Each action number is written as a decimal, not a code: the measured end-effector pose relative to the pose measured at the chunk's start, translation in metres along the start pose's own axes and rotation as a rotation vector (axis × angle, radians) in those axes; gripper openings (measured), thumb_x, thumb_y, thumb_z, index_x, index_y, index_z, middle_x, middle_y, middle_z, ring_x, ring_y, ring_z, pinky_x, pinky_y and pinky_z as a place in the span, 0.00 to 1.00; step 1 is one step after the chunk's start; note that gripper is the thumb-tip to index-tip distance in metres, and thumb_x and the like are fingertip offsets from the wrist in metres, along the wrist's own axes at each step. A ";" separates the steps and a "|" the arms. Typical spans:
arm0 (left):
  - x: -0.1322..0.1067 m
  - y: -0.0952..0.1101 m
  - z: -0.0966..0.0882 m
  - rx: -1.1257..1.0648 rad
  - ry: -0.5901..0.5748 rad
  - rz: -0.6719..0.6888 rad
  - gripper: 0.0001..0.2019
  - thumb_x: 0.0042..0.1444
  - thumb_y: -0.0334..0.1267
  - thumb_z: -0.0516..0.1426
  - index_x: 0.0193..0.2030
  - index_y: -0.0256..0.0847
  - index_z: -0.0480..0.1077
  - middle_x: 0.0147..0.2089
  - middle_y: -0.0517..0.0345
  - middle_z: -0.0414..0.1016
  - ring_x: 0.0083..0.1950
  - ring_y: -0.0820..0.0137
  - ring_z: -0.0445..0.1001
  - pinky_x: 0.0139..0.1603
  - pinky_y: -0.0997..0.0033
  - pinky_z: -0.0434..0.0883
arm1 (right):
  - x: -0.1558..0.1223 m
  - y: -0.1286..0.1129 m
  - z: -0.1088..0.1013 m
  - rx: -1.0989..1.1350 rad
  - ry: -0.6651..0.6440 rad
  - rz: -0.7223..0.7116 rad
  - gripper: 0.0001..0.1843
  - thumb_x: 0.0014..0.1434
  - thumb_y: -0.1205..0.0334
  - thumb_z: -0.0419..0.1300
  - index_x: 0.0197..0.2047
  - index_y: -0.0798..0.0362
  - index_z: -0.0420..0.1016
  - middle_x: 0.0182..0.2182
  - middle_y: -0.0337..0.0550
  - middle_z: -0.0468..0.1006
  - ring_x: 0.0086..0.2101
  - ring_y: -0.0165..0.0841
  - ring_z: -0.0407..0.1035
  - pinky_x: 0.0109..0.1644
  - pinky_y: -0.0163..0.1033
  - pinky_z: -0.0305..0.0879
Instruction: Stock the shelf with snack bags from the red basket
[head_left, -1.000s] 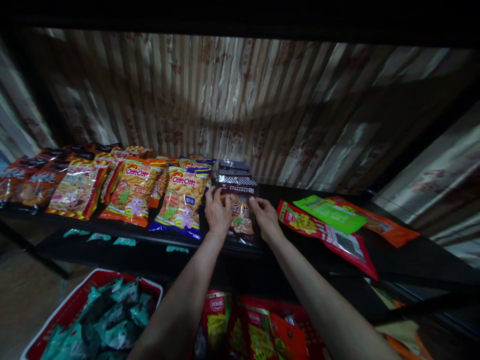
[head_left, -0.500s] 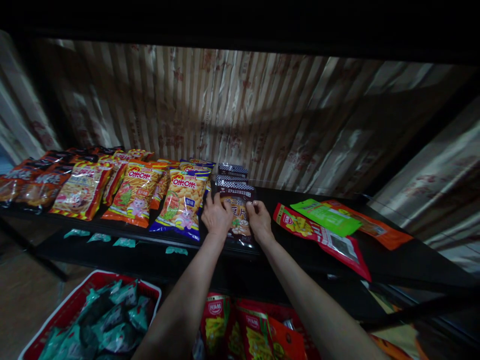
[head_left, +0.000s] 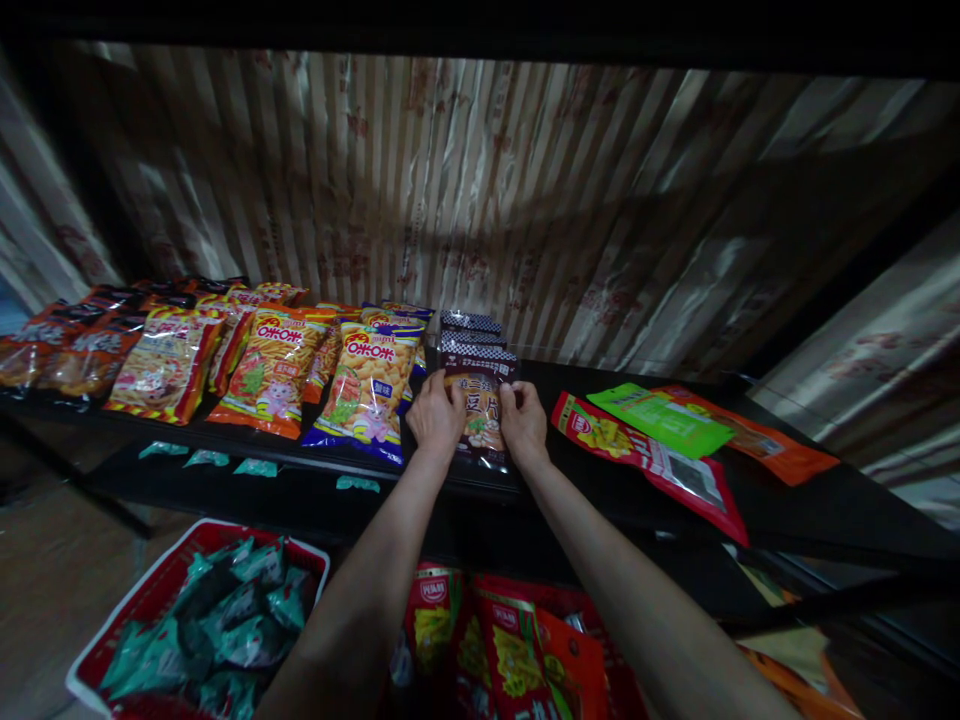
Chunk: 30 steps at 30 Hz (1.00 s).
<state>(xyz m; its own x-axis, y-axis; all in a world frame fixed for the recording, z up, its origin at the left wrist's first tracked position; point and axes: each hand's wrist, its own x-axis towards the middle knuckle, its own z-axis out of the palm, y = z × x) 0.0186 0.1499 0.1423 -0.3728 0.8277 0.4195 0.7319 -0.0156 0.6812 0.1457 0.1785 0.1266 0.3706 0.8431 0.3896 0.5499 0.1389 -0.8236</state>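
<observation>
My left hand and my right hand grip the two side edges of a dark brown snack packet with a checkered top. It lies flat at the front of a black shelf. Two more packets of the same kind are lined up behind it. Both hands have their fingers curled onto the packet. A blue and yellow snack bag lies just left of my left hand.
Rows of orange and red snack bags fill the shelf's left side. A red packet, a green one and an orange one lie to the right. Below stand a red basket of teal packets and red packets.
Both hands have drawn closer together on the brown packet, with the right hand shifting left. The view has tilted slightly, so the shelf sits higher in the picture.
</observation>
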 end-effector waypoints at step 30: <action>-0.023 -0.002 -0.019 0.168 -0.011 0.068 0.26 0.64 0.42 0.40 0.63 0.27 0.57 0.64 0.37 0.61 0.58 0.57 0.67 0.56 0.62 0.66 | -0.018 -0.012 -0.023 0.018 -0.203 0.116 0.39 0.54 0.40 0.53 0.60 0.59 0.61 0.58 0.59 0.66 0.57 0.47 0.61 0.62 0.49 0.52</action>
<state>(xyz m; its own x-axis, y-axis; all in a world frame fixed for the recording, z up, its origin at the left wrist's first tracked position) 0.0156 0.1201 0.1426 -0.3141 0.8338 0.4539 0.8404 0.0218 0.5415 0.1499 0.1497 0.1391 0.2714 0.9410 0.2020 0.4980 0.0423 -0.8662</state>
